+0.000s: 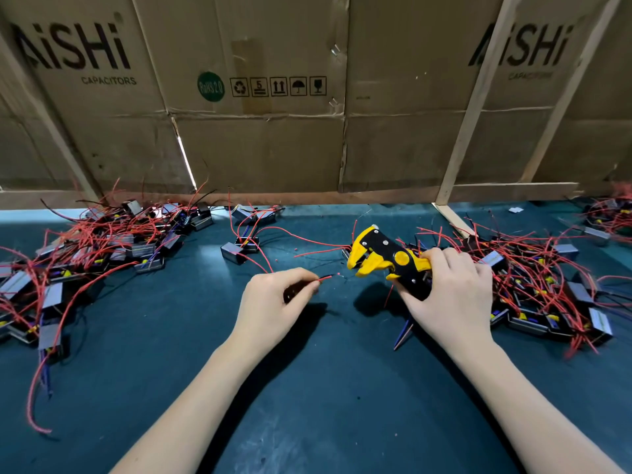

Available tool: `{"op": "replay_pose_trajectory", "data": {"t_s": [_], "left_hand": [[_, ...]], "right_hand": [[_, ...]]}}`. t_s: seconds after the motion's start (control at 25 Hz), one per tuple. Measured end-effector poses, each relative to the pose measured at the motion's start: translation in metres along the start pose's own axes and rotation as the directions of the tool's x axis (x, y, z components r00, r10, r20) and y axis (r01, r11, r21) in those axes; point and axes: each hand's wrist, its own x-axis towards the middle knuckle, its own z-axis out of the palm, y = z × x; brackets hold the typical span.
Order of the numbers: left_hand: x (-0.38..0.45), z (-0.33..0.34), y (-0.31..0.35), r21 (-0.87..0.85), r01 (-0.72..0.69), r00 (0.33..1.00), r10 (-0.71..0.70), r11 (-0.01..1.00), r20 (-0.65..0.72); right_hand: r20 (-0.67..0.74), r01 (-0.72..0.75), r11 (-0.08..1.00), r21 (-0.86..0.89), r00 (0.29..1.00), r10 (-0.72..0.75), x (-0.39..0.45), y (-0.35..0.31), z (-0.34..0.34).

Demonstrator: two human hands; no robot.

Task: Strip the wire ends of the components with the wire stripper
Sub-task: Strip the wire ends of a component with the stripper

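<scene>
Left hand [278, 295] pinches a red wire [325, 278] near its end, tip aimed right at the open head of the wire stripper [386, 260], gripped by the right hand [448, 289] just above the surface [307, 388], presumably to feed it; component piles flank.

- Open green desk [325, 388] lies between the forearms and toward the near edge.
- Tangled component heaps block the left [85, 254] and right [533, 285] sides.
- The cardboard wall [260, 138] closes the back.
</scene>
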Motion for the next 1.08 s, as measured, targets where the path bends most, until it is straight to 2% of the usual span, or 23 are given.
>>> {"op": "replay_pose_trajectory", "data": {"t_s": [0.2, 0.36, 0.48, 0.6, 0.68, 0.8, 0.92, 1.08], "left_hand": [[-0.007, 0.010, 0.008, -0.145, 0.115, 0.993, -0.113, 0.983, 0.025], [-0.006, 0.011, 0.012, -0.364, 0.245, 0.969, -0.221, 0.898, 0.108], [-0.005, 0.009, 0.014, -0.339, 0.234, 0.965, -0.176, 0.911, 0.194], [-0.005, 0.006, 0.015, -0.391, 0.278, 0.927, -0.139, 0.877, 0.347], [-0.006, 0.002, 0.017, -0.399, 0.271, 0.911, -0.100, 0.876, 0.399], [-0.008, -0.002, 0.019, -0.429, 0.229, 0.916, -0.045, 0.874, 0.398], [-0.008, -0.005, 0.016, -0.454, 0.244, 0.916, -0.049, 0.857, 0.399], [-0.008, -0.005, 0.016, -0.407, 0.184, 0.922, -0.013, 0.894, 0.388]], "right_hand": [[0.047, -0.009, 0.992, -0.128, 0.999, 0.015, -0.002, -0.007, 0.003], [0.088, -0.005, 0.991, -0.130, 0.996, 0.016, -0.003, -0.008, 0.006], [0.120, -0.019, 0.993, -0.119, 0.992, 0.034, -0.003, -0.006, 0.006], [0.120, -0.034, 0.995, -0.091, 0.992, 0.044, -0.003, -0.004, 0.006], [0.116, -0.047, 0.996, -0.069, 0.992, 0.055, -0.003, -0.002, 0.006], [0.101, -0.069, 0.997, -0.038, 0.992, 0.073, -0.002, 0.001, 0.005], [0.102, -0.090, 0.996, -0.013, 0.991, 0.091, -0.002, 0.005, 0.004], [0.106, -0.111, 0.994, 0.000, 0.988, 0.110, 0.000, 0.011, 0.003]]}}
